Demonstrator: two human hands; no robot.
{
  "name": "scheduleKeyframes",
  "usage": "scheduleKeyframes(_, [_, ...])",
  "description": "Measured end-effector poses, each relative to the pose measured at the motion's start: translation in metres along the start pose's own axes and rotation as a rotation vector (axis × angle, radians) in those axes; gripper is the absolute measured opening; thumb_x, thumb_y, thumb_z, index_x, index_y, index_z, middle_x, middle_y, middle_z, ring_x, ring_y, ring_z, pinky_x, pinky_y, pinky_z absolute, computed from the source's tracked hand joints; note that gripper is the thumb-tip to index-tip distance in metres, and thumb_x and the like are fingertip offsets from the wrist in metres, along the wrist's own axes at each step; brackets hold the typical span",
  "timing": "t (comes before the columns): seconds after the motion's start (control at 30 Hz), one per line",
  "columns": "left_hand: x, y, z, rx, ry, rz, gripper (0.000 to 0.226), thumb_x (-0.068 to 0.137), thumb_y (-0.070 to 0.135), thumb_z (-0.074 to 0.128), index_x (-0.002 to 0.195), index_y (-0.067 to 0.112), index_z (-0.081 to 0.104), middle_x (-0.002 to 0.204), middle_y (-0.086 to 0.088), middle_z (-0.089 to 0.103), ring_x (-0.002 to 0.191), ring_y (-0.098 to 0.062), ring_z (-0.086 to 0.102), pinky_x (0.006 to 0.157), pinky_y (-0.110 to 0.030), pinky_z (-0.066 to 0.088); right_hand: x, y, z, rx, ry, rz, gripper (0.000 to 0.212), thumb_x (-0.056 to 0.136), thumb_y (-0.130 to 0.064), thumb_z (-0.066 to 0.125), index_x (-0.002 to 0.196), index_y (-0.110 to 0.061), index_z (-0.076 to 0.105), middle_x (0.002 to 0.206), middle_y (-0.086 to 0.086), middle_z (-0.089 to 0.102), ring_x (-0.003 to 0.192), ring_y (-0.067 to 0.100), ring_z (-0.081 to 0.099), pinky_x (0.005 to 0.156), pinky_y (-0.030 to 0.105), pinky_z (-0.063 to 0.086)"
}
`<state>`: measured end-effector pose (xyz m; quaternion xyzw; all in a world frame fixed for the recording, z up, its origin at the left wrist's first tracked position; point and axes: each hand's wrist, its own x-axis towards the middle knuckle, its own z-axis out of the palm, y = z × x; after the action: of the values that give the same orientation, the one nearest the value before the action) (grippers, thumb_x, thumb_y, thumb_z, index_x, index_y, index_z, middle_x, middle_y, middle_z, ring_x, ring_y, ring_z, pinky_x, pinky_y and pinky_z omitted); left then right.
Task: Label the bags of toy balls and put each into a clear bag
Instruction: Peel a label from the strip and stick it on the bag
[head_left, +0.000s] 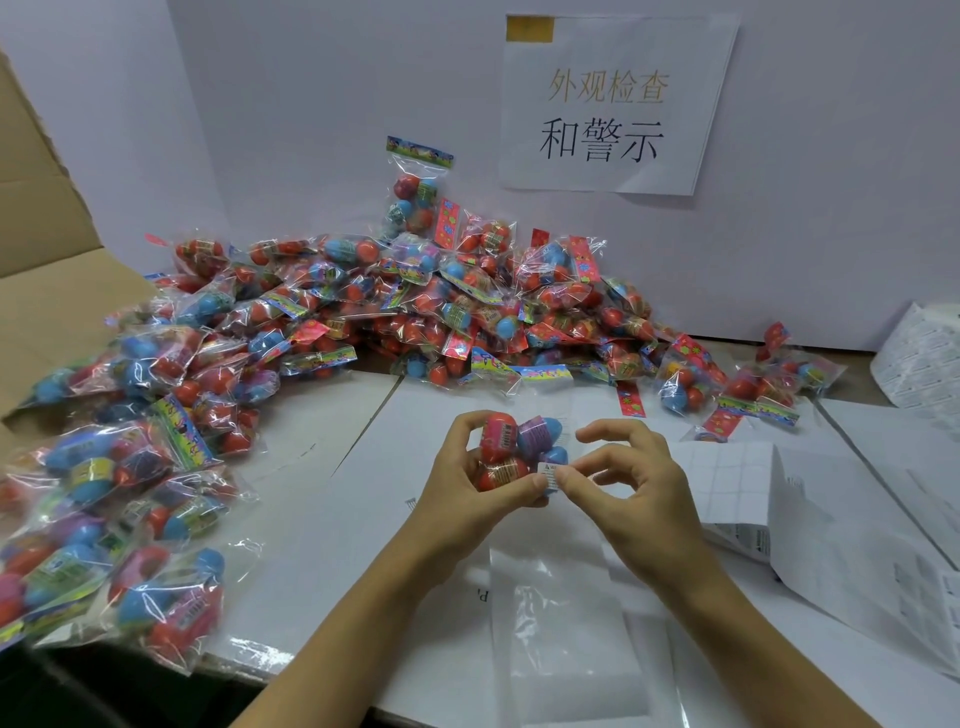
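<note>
My left hand (467, 486) grips a small bag of red and blue toy balls (511, 447) above the white table. A small white label (551, 475) lies against the bag's lower right side. My right hand (623, 483) pinches that label between thumb and forefinger, its other fingers curled above. Directly below my hands a clear bag (566, 613) lies flat on the table.
A big heap of ball bags (415, 312) fills the back and left. A label sheet (727, 478) lies right of my hands, a label roll (924, 364) at the far right. An open cardboard box (47, 270) stands left. A paper sign (613, 104) hangs behind.
</note>
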<state>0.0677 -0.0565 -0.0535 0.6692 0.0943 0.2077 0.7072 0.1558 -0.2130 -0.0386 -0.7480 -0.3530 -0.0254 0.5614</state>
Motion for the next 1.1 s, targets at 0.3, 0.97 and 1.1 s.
scheduleKeyframes(0.3, [0.001, 0.0, -0.002, -0.021, 0.024, 0.006, 0.073, 0.07, 0.028, 0.091, 0.127, 0.03, 0.046, 0.111, -0.011, 0.073, 0.094, -0.027, 0.077, 0.078, -0.029, 0.061, 0.001, 0.003, 0.001, -0.054, 0.091, 0.018, 0.018, 0.078, -0.032, 0.083, 0.087, -0.027, 0.068, 0.112, -0.017, 0.051, 0.109, 0.0, 0.054, 0.07, 0.013, 0.048])
scheduleKeyframes(0.97, [0.003, -0.001, -0.006, -0.102, 0.016, -0.025, 0.054, 0.081, 0.028, 0.083, 0.125, 0.024, 0.053, 0.111, 0.003, 0.076, 0.104, -0.026, 0.075, 0.078, -0.03, 0.061, 0.003, 0.006, 0.003, 0.328, -0.09, 0.259, 0.007, 0.087, -0.022, 0.074, 0.085, -0.016, 0.078, 0.094, -0.009, 0.072, 0.09, 0.012, 0.067, 0.065, 0.024, 0.054])
scheduleKeyframes(1.1, [0.003, -0.002, -0.005, -0.081, 0.015, -0.042, 0.059, 0.077, 0.032, 0.085, 0.126, 0.025, 0.052, 0.109, 0.006, 0.076, 0.104, -0.023, 0.075, 0.078, -0.029, 0.061, 0.002, 0.004, 0.005, 0.241, -0.104, 0.247, 0.018, 0.087, -0.037, 0.072, 0.09, -0.019, 0.076, 0.091, -0.013, 0.071, 0.091, 0.009, 0.066, 0.069, 0.024, 0.053])
